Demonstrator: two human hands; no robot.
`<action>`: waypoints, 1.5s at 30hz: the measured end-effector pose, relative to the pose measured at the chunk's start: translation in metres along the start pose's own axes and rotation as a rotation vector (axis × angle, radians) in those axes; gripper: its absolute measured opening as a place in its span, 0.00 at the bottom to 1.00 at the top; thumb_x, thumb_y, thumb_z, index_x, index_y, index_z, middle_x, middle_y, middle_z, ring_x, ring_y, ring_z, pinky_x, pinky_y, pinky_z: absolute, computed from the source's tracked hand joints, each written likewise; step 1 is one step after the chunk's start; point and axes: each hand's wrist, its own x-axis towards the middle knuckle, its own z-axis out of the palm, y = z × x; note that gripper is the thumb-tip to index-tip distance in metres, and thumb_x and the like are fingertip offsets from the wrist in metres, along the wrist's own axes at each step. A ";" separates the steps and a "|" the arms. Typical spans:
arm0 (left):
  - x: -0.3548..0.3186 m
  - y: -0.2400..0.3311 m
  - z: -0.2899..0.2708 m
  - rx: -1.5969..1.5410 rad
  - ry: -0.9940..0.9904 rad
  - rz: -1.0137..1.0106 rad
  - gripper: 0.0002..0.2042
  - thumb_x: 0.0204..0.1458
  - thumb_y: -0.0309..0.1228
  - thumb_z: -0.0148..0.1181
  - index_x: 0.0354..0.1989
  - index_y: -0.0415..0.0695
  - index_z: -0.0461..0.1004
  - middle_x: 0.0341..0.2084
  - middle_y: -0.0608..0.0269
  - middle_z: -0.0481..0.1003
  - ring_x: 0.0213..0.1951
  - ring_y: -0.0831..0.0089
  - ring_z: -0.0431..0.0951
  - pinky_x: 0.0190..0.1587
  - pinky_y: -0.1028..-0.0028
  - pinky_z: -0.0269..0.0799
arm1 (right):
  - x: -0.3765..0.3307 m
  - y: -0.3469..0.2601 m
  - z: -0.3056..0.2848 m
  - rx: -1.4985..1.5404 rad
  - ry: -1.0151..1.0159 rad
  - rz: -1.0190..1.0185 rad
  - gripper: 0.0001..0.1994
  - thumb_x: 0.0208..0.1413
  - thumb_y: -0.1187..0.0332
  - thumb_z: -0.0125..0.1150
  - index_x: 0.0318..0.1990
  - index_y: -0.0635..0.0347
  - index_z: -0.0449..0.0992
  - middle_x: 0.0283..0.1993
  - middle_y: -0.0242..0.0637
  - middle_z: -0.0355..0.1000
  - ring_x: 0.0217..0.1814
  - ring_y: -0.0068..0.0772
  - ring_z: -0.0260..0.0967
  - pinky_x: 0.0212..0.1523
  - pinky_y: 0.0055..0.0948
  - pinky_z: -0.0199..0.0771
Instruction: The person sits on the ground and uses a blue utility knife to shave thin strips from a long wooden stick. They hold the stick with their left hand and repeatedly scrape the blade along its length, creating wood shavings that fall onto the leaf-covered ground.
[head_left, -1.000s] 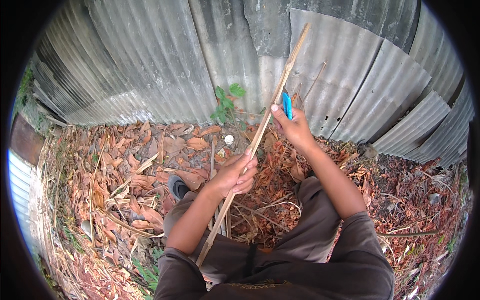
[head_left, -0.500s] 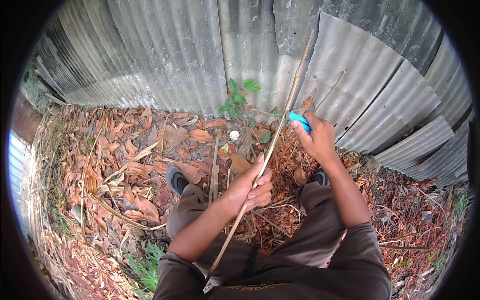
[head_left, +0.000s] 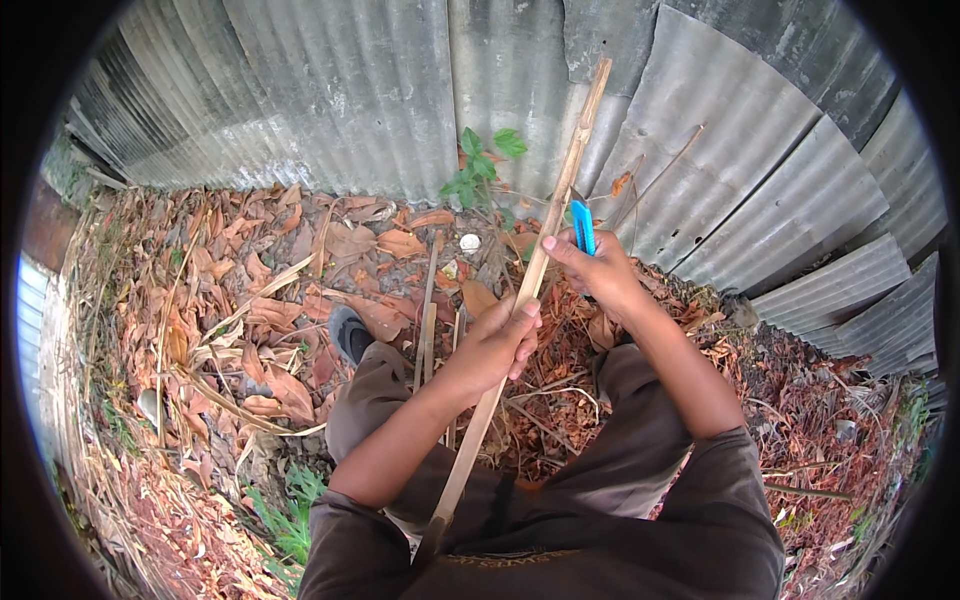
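A long, flat strip of split bamboo (head_left: 565, 190) slants from my lap up toward the metal fence. My left hand (head_left: 495, 345) is closed round it at about its middle. In my right hand (head_left: 595, 268) is a blue utility knife (head_left: 583, 228), its handle upright beside the strip. The knife's dark blade lies close to the strip's edge; whether it touches cannot be made out. My right thumb presses on the strip just below the blade. The strip's lower end rests against my dark shirt, its tip partly lost in shadow.
Corrugated metal sheets (head_left: 340, 100) form a fence ahead. Dry brown leaves (head_left: 290, 390) cover the ground. Other thin strips (head_left: 428, 320) stand by my left shoe (head_left: 349, 333). A small green plant (head_left: 472, 170) grows at the fence foot, near a white round object (head_left: 469, 243).
The strip has turned so its broad face shows. My right hand has moved left and down onto it, and the knife has swung upright. My left hand has shifted slightly up.
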 end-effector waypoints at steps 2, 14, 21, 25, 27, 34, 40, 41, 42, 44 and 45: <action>0.003 -0.004 0.002 -0.018 -0.021 0.012 0.15 0.66 0.44 0.41 0.36 0.45 0.63 0.15 0.73 0.58 0.15 0.83 0.57 0.19 0.82 0.55 | 0.002 -0.002 0.001 0.137 0.029 0.009 0.12 0.57 0.62 0.63 0.27 0.54 0.69 0.16 0.19 0.55 0.15 0.14 0.47 0.17 0.20 0.45; -0.007 -0.004 -0.004 -0.158 -0.049 -0.008 0.16 0.67 0.45 0.37 0.32 0.47 0.61 0.12 0.73 0.55 0.12 0.82 0.54 0.18 0.80 0.53 | -0.004 -0.012 -0.024 -0.862 0.127 -0.465 0.25 0.52 0.44 0.60 0.29 0.63 0.74 0.16 0.40 0.63 0.19 0.38 0.66 0.24 0.39 0.64; -0.012 0.003 -0.004 -0.492 -0.150 -0.099 0.18 0.66 0.48 0.35 0.29 0.50 0.60 0.09 0.76 0.52 0.09 0.82 0.51 0.19 0.79 0.51 | -0.007 -0.008 -0.015 -1.044 0.199 -0.597 0.29 0.52 0.39 0.55 0.24 0.62 0.75 0.15 0.45 0.65 0.20 0.54 0.68 0.24 0.45 0.66; -0.017 0.002 -0.004 -0.583 -0.222 -0.151 0.19 0.65 0.51 0.36 0.27 0.50 0.59 0.10 0.75 0.52 0.08 0.82 0.51 0.17 0.79 0.49 | -0.003 -0.008 -0.023 -1.139 0.243 -0.685 0.31 0.50 0.36 0.54 0.24 0.61 0.75 0.14 0.44 0.65 0.19 0.52 0.68 0.23 0.44 0.66; -0.021 0.002 -0.004 -0.574 -0.230 -0.151 0.20 0.65 0.51 0.36 0.27 0.50 0.58 0.10 0.76 0.52 0.08 0.82 0.50 0.17 0.79 0.49 | -0.004 -0.008 -0.022 -1.146 0.251 -0.708 0.31 0.50 0.35 0.54 0.23 0.61 0.75 0.14 0.44 0.66 0.19 0.51 0.69 0.22 0.44 0.66; -0.031 0.001 -0.003 -0.472 -0.158 -0.147 0.19 0.66 0.50 0.35 0.27 0.50 0.58 0.09 0.76 0.52 0.08 0.82 0.50 0.16 0.80 0.48 | -0.006 -0.008 -0.018 -1.257 0.257 -0.781 0.30 0.48 0.33 0.55 0.29 0.54 0.82 0.14 0.40 0.69 0.17 0.46 0.71 0.22 0.41 0.71; -0.038 -0.001 0.007 -0.489 -0.135 -0.224 0.19 0.66 0.49 0.35 0.27 0.51 0.58 0.08 0.76 0.52 0.08 0.83 0.49 0.16 0.80 0.46 | 0.023 -0.001 -0.044 -1.269 0.380 -0.555 0.32 0.48 0.32 0.53 0.24 0.56 0.78 0.14 0.42 0.69 0.17 0.47 0.70 0.21 0.41 0.69; -0.039 -0.001 0.007 -0.489 -0.129 -0.238 0.19 0.66 0.49 0.35 0.27 0.51 0.58 0.08 0.76 0.52 0.08 0.83 0.49 0.16 0.80 0.46 | 0.025 -0.002 -0.045 -1.238 0.392 -0.546 0.32 0.48 0.32 0.53 0.23 0.56 0.78 0.14 0.42 0.69 0.17 0.47 0.70 0.21 0.41 0.69; -0.040 0.000 0.006 -0.490 -0.123 -0.251 0.19 0.66 0.49 0.35 0.26 0.51 0.58 0.08 0.76 0.52 0.08 0.83 0.49 0.16 0.81 0.46 | 0.021 -0.001 -0.043 -1.248 0.348 -0.573 0.32 0.48 0.31 0.53 0.23 0.56 0.78 0.13 0.42 0.68 0.17 0.47 0.70 0.21 0.41 0.69; -0.041 -0.001 0.002 -0.498 -0.113 -0.207 0.19 0.66 0.49 0.35 0.26 0.51 0.58 0.08 0.76 0.52 0.08 0.83 0.49 0.16 0.80 0.47 | 0.007 0.006 -0.027 -1.259 0.245 -0.629 0.32 0.47 0.31 0.53 0.23 0.56 0.78 0.13 0.41 0.68 0.17 0.46 0.70 0.21 0.41 0.69; -0.042 -0.003 0.000 -0.504 -0.107 -0.186 0.19 0.66 0.49 0.35 0.26 0.51 0.58 0.08 0.77 0.52 0.08 0.83 0.49 0.16 0.80 0.47 | 0.006 0.005 -0.021 -1.229 0.237 -0.674 0.32 0.47 0.31 0.53 0.22 0.56 0.76 0.12 0.41 0.67 0.17 0.47 0.69 0.21 0.42 0.68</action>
